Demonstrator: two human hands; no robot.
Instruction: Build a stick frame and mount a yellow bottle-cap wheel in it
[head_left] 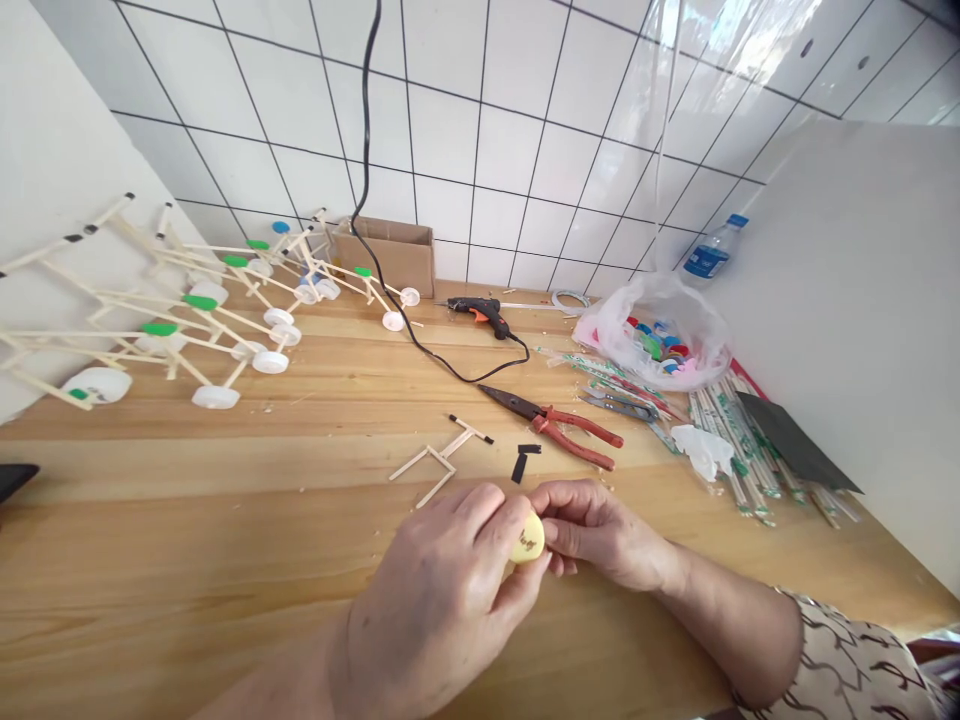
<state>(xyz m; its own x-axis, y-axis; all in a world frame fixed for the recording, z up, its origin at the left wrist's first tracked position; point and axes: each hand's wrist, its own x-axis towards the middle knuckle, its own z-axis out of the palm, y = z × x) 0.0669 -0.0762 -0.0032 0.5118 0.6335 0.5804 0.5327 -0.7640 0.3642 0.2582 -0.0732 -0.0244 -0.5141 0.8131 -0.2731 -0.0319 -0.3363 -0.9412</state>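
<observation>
Between my two hands is a small round yellow cap [529, 541] with dark writing on its face. My left hand [454, 585] grips it between thumb and fingers. From the other side, the bent fingers of my right hand [609, 530] pinch at its edge; anything else inside them is hidden. Just beyond lie a small frame of wooden sticks [442, 458] with black ends and some short black strips [520, 465]. Red-handled long-nose pliers [559, 425] rest a bit farther off to the right.
Stick models with white cap wheels [214, 397] crowd the left. A glue gun [484, 312] and a cardboard box [394, 255] sit near the tiled wall. On the right are a bag of coloured caps [660, 335], thread snips [621, 404], wrapped sticks [742, 450] and a bottle [714, 250].
</observation>
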